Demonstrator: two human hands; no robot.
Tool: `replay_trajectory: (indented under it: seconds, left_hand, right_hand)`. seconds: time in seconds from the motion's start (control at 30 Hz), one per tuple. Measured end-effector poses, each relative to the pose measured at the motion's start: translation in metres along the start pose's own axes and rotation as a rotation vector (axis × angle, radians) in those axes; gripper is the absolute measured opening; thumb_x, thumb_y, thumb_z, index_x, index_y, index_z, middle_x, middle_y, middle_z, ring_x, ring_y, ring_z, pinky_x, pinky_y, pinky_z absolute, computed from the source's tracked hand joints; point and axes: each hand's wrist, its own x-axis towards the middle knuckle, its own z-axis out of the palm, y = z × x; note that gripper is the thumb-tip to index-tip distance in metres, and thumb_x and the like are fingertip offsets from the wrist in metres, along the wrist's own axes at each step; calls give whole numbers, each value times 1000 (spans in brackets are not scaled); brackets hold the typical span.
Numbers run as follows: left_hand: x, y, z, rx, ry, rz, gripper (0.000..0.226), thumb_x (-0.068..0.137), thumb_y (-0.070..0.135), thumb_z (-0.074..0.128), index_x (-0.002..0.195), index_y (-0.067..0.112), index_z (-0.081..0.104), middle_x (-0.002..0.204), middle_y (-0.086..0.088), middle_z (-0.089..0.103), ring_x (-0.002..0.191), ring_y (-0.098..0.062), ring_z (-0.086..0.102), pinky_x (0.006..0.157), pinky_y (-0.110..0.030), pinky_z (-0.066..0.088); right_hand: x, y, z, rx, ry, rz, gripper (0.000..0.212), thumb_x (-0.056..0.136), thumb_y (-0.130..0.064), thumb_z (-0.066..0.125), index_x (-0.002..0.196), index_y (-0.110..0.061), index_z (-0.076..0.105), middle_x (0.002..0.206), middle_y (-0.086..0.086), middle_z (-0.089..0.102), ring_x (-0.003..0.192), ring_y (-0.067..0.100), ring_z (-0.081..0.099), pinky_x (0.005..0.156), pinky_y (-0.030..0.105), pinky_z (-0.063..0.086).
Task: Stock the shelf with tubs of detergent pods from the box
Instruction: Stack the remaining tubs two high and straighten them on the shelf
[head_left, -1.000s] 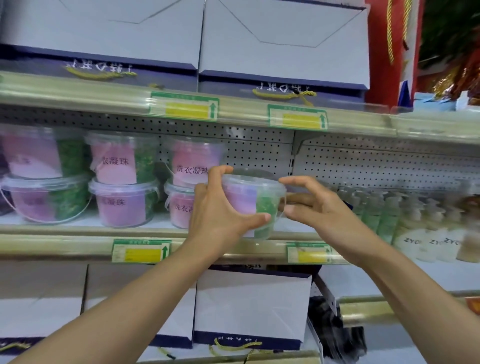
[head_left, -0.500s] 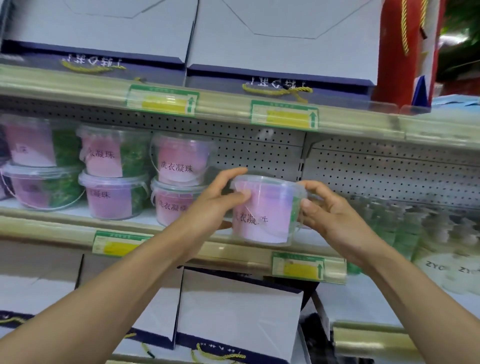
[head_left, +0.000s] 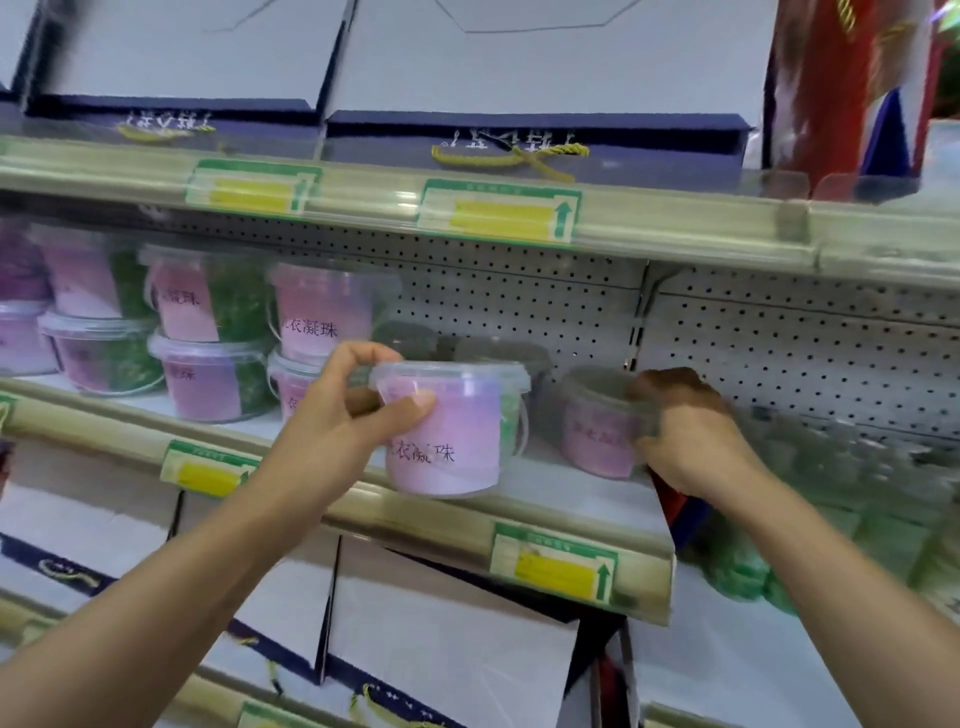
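A clear tub of detergent pods (head_left: 447, 431) with a pink label stands at the front edge of the middle shelf (head_left: 566, 493). My left hand (head_left: 343, 421) grips its left side, thumb on the label, fingers curled over the lid's rim. To its right a second, blurred tub (head_left: 597, 426) sits further back on the shelf, and my right hand (head_left: 685, 436) grips its right side. Several more tubs (head_left: 208, 338) are stacked two high at the left of the same shelf. The box is not in view.
White and navy gift boxes (head_left: 467, 83) fill the shelf above, and similar ones (head_left: 441, 639) the shelf below. Green pump bottles (head_left: 857, 493) stand blurred on a lower shelf to the right. Price tags (head_left: 498, 210) line the shelf rails. The pegboard back wall (head_left: 519, 306) shows behind the tubs.
My right hand has let go of the front tub and moved right onto a second tub. The front tub, turned label-forward, now rests on the shelf edge in my left hand.
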Motion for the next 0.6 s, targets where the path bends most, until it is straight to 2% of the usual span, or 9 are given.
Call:
replay_trajectory:
  seconds: [0.13, 0.27, 0.37, 0.43, 0.5, 0.53, 0.6]
  left_hand:
    - [-12, 2, -8, 16, 56, 18, 33, 74, 25, 66, 103, 24, 52, 75, 5, 73, 71, -8, 66, 76, -28, 49]
    - [-24, 1, -24, -9, 95, 18, 39, 73, 23, 68, 107, 20, 51, 73, 5, 71, 68, -6, 65, 63, -16, 49]
    - [-27, 2, -41, 19, 115, -5, 58, 55, 33, 84, 104, 26, 53, 78, 3, 73, 72, -10, 66, 68, -22, 46]
    - [-28, 5, -52, 35, 129, 0, 53, 59, 32, 81, 104, 25, 54, 75, 3, 73, 70, -7, 66, 73, -29, 46]
    - [-30, 6, -61, 27, 146, 15, 47, 67, 23, 80, 105, 22, 53, 69, 4, 72, 65, -5, 65, 71, -28, 46]
    - [-30, 7, -65, 24, 155, 25, 39, 71, 21, 73, 105, 21, 52, 67, 5, 71, 64, -4, 65, 70, -27, 47]
    - [-31, 8, -74, 18, 168, 37, 31, 75, 18, 65, 104, 21, 52, 66, 6, 71, 63, -4, 64, 70, -26, 47]
  right_hand:
    - [-5, -2, 6, 120, 110, -68, 25, 81, 7, 51, 92, -15, 49, 94, 11, 56, 86, 30, 57, 64, 34, 47]
    - [-17, -18, 3, 169, 182, -85, 17, 82, -10, 66, 96, -12, 57, 91, 10, 61, 84, 29, 57, 69, 37, 50]
    - [-24, -46, 3, 201, 209, -163, 22, 81, -16, 70, 100, -11, 60, 90, 3, 58, 83, 21, 53, 69, 29, 40]
    - [-26, -69, 5, 240, 220, -217, 22, 80, -15, 71, 100, -12, 60, 90, 1, 58, 81, 17, 50, 69, 29, 38]
    - [-26, -88, 11, 274, 202, -245, 23, 79, -13, 72, 99, -11, 60, 96, 5, 62, 85, 21, 54, 74, 35, 46]
    - [-25, -97, 14, 288, 191, -254, 23, 79, -12, 72, 98, -11, 60, 100, 6, 63, 90, 23, 56, 77, 38, 48]
    - [-25, -110, 21, 287, 193, -265, 22, 79, -13, 71, 98, -12, 58, 104, 4, 62, 95, 25, 57, 77, 37, 47]
